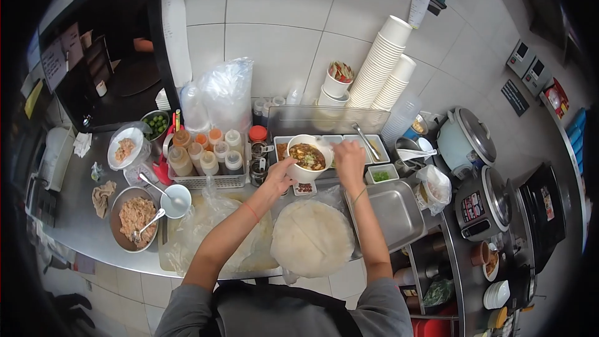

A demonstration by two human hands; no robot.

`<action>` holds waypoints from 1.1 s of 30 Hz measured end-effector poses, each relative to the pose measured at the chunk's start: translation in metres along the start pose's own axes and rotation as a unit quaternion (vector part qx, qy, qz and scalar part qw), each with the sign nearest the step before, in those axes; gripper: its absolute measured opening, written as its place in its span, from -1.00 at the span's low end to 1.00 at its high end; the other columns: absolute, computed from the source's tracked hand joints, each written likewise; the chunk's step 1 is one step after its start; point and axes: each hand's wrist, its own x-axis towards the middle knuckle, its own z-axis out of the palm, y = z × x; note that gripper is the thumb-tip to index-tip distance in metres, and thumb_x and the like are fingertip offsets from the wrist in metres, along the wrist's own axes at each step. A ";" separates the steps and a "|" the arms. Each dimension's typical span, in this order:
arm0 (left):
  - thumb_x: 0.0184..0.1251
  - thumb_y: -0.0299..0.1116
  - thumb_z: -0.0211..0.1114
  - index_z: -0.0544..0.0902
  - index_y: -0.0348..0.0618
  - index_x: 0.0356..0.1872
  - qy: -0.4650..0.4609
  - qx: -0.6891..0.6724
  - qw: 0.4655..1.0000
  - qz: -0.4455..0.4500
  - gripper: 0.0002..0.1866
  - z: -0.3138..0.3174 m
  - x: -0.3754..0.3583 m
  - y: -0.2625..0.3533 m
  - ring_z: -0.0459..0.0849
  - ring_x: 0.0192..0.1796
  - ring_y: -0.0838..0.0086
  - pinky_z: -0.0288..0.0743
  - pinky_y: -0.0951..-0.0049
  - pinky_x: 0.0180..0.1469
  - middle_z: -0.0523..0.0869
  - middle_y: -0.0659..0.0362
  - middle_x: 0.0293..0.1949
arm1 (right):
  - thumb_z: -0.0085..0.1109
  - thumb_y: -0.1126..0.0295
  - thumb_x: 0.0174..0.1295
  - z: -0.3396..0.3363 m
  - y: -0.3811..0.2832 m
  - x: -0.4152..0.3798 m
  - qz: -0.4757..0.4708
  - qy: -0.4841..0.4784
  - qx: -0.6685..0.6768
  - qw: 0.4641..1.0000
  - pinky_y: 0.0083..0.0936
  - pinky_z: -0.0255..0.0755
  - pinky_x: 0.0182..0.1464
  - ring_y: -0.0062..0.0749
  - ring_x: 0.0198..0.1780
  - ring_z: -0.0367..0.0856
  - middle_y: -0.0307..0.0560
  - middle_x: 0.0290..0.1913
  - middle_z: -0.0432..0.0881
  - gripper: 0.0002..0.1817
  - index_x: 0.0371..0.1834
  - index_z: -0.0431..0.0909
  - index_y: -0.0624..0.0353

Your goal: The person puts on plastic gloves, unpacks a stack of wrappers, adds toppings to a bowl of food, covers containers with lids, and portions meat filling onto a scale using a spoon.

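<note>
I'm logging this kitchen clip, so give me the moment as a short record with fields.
left hand: grips the side of the white bowl
right hand: over the bowl's rim, fingers bent; anything pinched cannot be told
bowl contents: brownish food with green bits
below the hands: pale round sheet on the counter
left of it: metal bowl of minced filling with a spoon
behind: squeeze bottles in a basket, stacked paper cups

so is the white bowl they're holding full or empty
Full. The white bowl holds brown food with green bits on top, nearly to the rim. The left hand grips its side; the right hand is at its edge.
</note>
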 end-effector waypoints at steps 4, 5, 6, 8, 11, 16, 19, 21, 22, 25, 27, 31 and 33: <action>-0.06 -0.36 0.34 0.47 -0.24 -0.04 -0.061 -0.017 0.998 0.004 -0.52 -0.013 -0.027 0.003 0.50 0.07 0.14 0.30 -0.06 0.15 0.53 0.02 -0.01 | 0.17 0.46 -0.01 0.043 0.084 -0.011 0.181 0.031 0.118 0.976 -0.30 0.40 -0.19 -0.11 -0.30 0.57 0.05 -0.40 0.61 -0.82 -0.32 0.64 0.23; -0.03 -0.34 0.33 0.47 -0.19 -0.04 -0.079 -0.021 0.997 0.004 -0.54 -0.020 -0.037 0.004 0.51 0.05 0.18 0.30 0.00 0.16 0.54 0.05 -0.02 | 0.19 0.44 -0.03 0.074 0.118 -0.021 0.213 -0.024 0.016 0.977 -0.30 0.40 -0.20 -0.13 -0.28 0.58 0.08 -0.37 0.61 -0.78 -0.28 0.61 0.26; 0.00 -0.31 0.31 0.47 -0.13 -0.03 -0.094 -0.028 0.995 0.009 -0.56 -0.025 -0.049 0.005 0.51 0.04 0.22 0.29 0.06 0.17 0.55 0.09 -0.04 | 0.21 0.41 -0.04 0.086 0.130 -0.030 0.204 -0.049 0.019 0.978 -0.28 0.41 -0.22 -0.12 -0.29 0.59 0.10 -0.35 0.61 -0.74 -0.25 0.56 0.25; 0.01 -0.31 0.30 0.50 -0.13 -0.07 -0.071 -0.049 0.996 0.005 -0.60 -0.037 -0.080 0.011 0.54 0.01 0.27 0.35 0.09 0.13 0.55 0.10 -0.04 | 0.19 0.32 0.03 0.123 0.157 -0.050 0.174 -0.087 -0.038 0.980 -0.14 0.41 -0.30 0.05 -0.34 0.57 0.09 -0.41 0.61 -0.83 -0.36 0.56 0.16; 0.08 -0.35 0.27 0.53 -0.12 -0.12 -0.116 -0.082 0.990 0.026 -0.70 -0.069 -0.133 0.023 0.56 -0.03 0.34 0.45 0.15 0.05 0.56 0.14 -0.07 | -0.13 0.07 0.29 0.122 0.114 -0.034 0.185 -0.143 0.098 0.968 -0.26 0.29 0.08 -0.14 0.11 0.41 0.07 0.01 0.52 -0.56 -0.05 0.53 0.20; 0.19 -0.39 0.21 0.53 -0.14 -0.10 -0.132 -0.091 0.984 0.078 -0.76 -0.121 -0.241 0.044 0.57 -0.03 0.38 0.49 0.22 0.02 0.56 0.17 -0.06 | -0.54 -0.21 0.32 0.034 -0.141 0.012 0.143 -0.152 0.802 0.559 -0.26 -0.21 0.42 -0.19 0.42 0.00 0.03 0.39 0.11 -0.20 0.31 0.13 0.30; 0.20 -0.39 0.22 0.51 -0.13 -0.11 -0.089 -0.072 0.990 0.084 -0.76 -0.162 -0.297 0.051 0.53 0.00 0.42 0.46 0.25 0.04 0.54 0.20 -0.06 | -0.49 -0.30 0.25 0.027 -0.256 0.003 0.082 -0.249 0.831 0.490 -0.21 0.08 0.32 -0.10 0.29 0.25 0.22 0.25 0.28 -0.10 0.24 0.20 0.40; 0.19 -0.38 0.23 0.51 -0.12 -0.11 -0.066 -0.074 0.991 0.090 -0.76 -0.194 -0.334 0.057 0.51 0.02 0.43 0.44 0.24 0.05 0.54 0.22 -0.05 | -0.46 -0.34 0.21 0.035 -0.308 0.004 0.036 -0.344 0.832 0.433 -0.21 0.23 0.24 -0.07 0.20 0.36 0.29 0.17 0.35 -0.07 0.15 0.28 0.46; 0.19 -0.39 0.23 0.50 -0.13 -0.08 -0.054 -0.081 0.991 0.090 -0.74 -0.210 -0.354 0.060 0.51 0.03 0.43 0.43 0.24 0.06 0.54 0.21 -0.04 | -0.42 -0.35 0.19 0.040 -0.334 0.005 0.011 -0.371 0.826 0.424 -0.22 0.26 0.21 -0.06 0.17 0.38 0.31 0.15 0.37 -0.05 0.08 0.34 0.50; 0.20 -0.39 0.22 0.48 -0.15 -0.01 -0.014 -0.083 0.991 0.106 -0.68 -0.263 -0.408 0.071 0.50 0.07 0.42 0.42 0.24 0.09 0.55 0.20 -0.03 | -0.36 -0.44 0.10 0.053 -0.418 0.013 -0.015 -0.537 0.803 0.257 -0.29 0.24 0.24 -0.09 0.22 0.34 0.32 0.17 0.34 0.04 0.17 0.25 0.50; 0.19 -0.40 0.22 0.48 -0.17 -0.02 0.014 -0.083 0.990 0.117 -0.68 -0.296 -0.440 0.080 0.51 0.05 0.42 0.43 0.28 0.10 0.54 0.17 -0.02 | -0.34 -0.49 0.03 0.062 -0.476 0.012 0.025 -0.654 0.742 0.144 -0.36 0.18 0.28 -0.13 0.27 0.29 0.33 0.22 0.30 0.11 0.27 0.13 0.45; 0.16 -0.44 0.20 0.43 -0.23 0.05 0.060 -0.121 0.981 0.142 -0.61 -0.358 -0.487 0.096 0.56 0.02 0.36 0.43 0.24 0.14 0.56 0.10 -0.02 | -0.49 -0.38 0.18 0.115 -0.584 0.017 0.021 -0.744 0.653 0.141 -0.47 0.09 0.31 -0.31 0.30 0.27 0.08 0.27 0.31 -0.05 0.34 0.10 0.30; 0.16 -0.45 0.18 0.43 -0.24 0.05 0.091 -0.137 0.970 0.179 -0.61 -0.394 -0.503 0.105 0.56 0.03 0.34 0.42 0.22 0.15 0.56 0.10 -0.02 | -0.60 -0.27 0.28 0.147 -0.615 0.020 0.019 -0.669 0.681 0.297 -0.48 0.12 0.28 -0.38 0.28 0.29 -0.05 0.25 0.36 -0.16 0.32 0.15 0.24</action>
